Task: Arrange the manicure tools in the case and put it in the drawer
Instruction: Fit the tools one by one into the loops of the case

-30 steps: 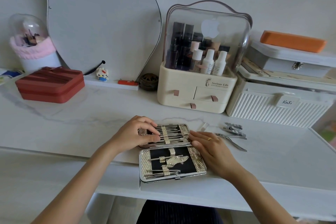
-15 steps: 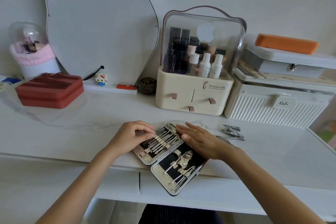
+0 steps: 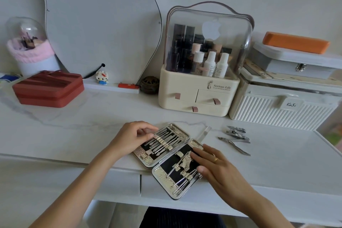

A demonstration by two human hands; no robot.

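on the desk edge: the open case (image 3: 167, 159) lies flat and turned at a slant, its near half overhanging the front of the white desk (image 3: 74, 128).
left hand (image 3: 132, 138): loosely curled, fingertips resting on the far half's left rim, clamped on nothing.
right hand (image 3: 212, 165): open and flat, fingers spread over the near half, pressing, not gripping.
loose tools (image 3: 236, 136): clippers and nippers lie well apart to the right, not yet in the case.
how to do it well: probably steady the case with the left hand, pull it fully onto the desk, then slide each loose tool under an empty strap.
case look: silver patterned rim, black lining, slim steel tools held in rows by bands.
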